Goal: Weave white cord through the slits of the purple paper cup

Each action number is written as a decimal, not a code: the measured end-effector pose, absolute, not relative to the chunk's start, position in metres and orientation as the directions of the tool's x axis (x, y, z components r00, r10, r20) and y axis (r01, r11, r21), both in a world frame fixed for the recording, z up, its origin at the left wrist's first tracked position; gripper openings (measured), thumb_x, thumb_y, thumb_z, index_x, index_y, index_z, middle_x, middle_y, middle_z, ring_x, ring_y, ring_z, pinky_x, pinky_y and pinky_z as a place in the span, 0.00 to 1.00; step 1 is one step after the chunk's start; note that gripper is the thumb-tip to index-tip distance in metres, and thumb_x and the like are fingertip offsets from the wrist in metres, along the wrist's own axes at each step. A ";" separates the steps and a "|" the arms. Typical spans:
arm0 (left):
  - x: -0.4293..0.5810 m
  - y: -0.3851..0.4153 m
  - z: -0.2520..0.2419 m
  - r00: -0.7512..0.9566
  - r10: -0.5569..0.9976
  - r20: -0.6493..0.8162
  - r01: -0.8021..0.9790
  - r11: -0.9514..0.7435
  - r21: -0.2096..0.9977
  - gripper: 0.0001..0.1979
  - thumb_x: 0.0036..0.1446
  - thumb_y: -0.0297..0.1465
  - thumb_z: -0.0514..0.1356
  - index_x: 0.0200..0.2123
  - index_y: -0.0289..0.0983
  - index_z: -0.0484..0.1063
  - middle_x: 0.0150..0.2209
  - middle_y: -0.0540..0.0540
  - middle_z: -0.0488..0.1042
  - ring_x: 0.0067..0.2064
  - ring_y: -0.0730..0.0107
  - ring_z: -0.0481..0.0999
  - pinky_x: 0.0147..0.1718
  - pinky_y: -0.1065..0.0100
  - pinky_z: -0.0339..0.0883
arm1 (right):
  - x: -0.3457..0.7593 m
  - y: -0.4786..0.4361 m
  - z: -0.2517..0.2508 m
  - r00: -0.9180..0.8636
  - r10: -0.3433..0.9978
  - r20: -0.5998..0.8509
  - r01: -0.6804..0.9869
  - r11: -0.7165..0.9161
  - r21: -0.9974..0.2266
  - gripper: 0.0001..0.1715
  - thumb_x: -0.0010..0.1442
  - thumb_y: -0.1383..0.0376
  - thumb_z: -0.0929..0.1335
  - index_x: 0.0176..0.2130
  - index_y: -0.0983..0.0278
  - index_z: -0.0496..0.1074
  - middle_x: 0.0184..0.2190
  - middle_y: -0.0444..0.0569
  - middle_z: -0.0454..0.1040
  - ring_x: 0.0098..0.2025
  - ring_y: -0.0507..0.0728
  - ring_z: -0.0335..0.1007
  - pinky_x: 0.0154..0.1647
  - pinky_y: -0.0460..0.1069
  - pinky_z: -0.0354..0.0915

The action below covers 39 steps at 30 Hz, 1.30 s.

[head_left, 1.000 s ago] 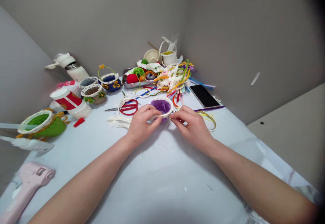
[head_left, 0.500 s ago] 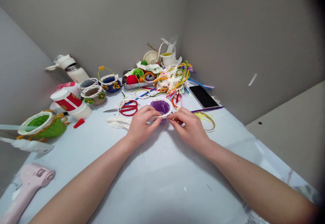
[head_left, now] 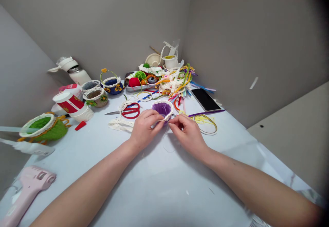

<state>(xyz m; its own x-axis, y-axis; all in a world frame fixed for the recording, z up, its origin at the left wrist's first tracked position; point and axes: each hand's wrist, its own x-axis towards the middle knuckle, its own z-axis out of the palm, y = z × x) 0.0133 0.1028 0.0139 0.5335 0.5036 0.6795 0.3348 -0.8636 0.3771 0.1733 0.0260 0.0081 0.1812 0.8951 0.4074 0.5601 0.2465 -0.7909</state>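
A small purple cup (head_left: 161, 108) with a white rim stands upright between my hands. My left hand (head_left: 145, 126) pinches its near rim between thumb and fingers. Close by on the right, the thumb and fingertips of my right hand (head_left: 185, 131) are pressed together at the rim; what they hold is too small to make out. A thin pale thread (head_left: 164, 143) hangs from the rim and curls on the table. White lace trim (head_left: 119, 124) lies left of my left hand, below the red-handled scissors (head_left: 131, 110).
Yarn balls in a metal tray (head_left: 136, 89) and a heap of lace (head_left: 176, 81) lie at the back. A phone (head_left: 205, 99) is at right. Leftward are decorated pots (head_left: 95, 97), paper cups (head_left: 73, 106), a green basket (head_left: 51, 128) and a pink glue gun (head_left: 34, 182).
My right hand has shifted slightly down and left, its fingers curled closer at the rim. The purple cup is tilted a little differently, with its opening turned slightly left.
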 end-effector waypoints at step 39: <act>0.006 0.115 0.013 0.526 0.567 0.635 0.294 -0.821 0.489 0.05 0.59 0.28 0.60 0.35 0.39 0.77 0.36 0.46 0.76 0.39 0.66 0.73 0.40 0.64 0.67 | 0.178 0.096 0.048 -0.079 0.907 0.414 0.716 0.340 -0.609 0.09 0.59 0.68 0.64 0.28 0.63 0.71 0.52 0.50 0.71 0.56 0.61 0.62 0.59 0.60 0.53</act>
<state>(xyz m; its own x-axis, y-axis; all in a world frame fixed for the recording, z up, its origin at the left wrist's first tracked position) 0.0063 0.1151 0.0130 0.5258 0.5665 0.6345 0.2940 -0.8210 0.4894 0.1780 0.0963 0.0481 -0.0785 0.9068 0.4142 0.7164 0.3403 -0.6091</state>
